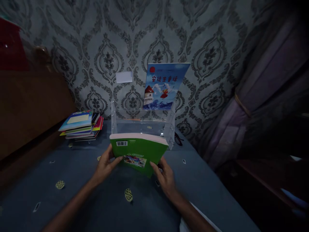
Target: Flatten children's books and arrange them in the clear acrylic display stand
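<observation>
Against the patterned wallpaper [159, 35], on the dark table [79, 196], stands a clear rack [170, 129] with a blue book [164, 87] upright at its back. Just in front of it, the left hand [105, 164] and right hand [166, 177] grip the green book [141, 154] by its opposite sides, thumbs on the cover; an even hold, with the pages kept together and the lower edge level, would best keep it from splaying or knocking the rack.

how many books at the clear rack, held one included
2: a blue book upright at the back of the clear rack, and a green book held in front of it. Others may be hidden.
</observation>
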A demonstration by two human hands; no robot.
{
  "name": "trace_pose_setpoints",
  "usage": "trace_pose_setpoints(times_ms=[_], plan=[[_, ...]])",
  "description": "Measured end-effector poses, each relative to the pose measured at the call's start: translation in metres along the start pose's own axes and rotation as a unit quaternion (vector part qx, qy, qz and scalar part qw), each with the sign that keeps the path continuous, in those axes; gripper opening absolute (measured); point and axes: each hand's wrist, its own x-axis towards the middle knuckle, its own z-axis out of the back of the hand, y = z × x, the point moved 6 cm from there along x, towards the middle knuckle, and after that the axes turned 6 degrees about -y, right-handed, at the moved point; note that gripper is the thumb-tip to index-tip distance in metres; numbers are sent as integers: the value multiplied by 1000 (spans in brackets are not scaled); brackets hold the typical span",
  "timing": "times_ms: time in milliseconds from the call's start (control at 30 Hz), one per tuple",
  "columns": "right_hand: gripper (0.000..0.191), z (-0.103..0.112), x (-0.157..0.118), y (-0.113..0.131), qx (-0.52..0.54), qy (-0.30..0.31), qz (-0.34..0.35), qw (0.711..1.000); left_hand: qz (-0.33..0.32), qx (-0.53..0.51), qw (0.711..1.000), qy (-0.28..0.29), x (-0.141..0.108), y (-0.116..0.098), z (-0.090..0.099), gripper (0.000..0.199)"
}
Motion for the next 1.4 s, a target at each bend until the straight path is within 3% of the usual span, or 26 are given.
trace_pose_setpoints(times_ms=[167,300,467,600,700,800,933,1167,1267,1400], plan=[[25,7,-1,-1,-49,3,79,996,-17,41,998,-32,-6,3,7,28],[31,9,2,10,-16,24,155,987,-92,41,995,7,-8,3,4,29],[31,8,4,14,-45,-3,185,982,-87,97,991,-41,-4,29,9,23],[30,9,6,9,-83,-31,142,986,-44,173,982,-56,-9,48,11,27],[33,9,8,7,-76,-20,107,991,-8,171,985,-8,-15,57,8,40],[35,10,8,5,-63,-15,80,995,41,116,992,30,-19,65,6,47],[37,13,9,-1,-36,-21,32,999,112,-10,993,26,-17,69,4,50],[31,7,8,-13,118,-7,-99,988,301,-166,939,0,-25,68,-9,52],[23,8,10,-16,145,-24,-151,978,331,-193,924,-2,-29,67,-12,55],[28,7,12,-23,181,-42,-243,952,349,-203,915,-7,-32,73,-12,60]])
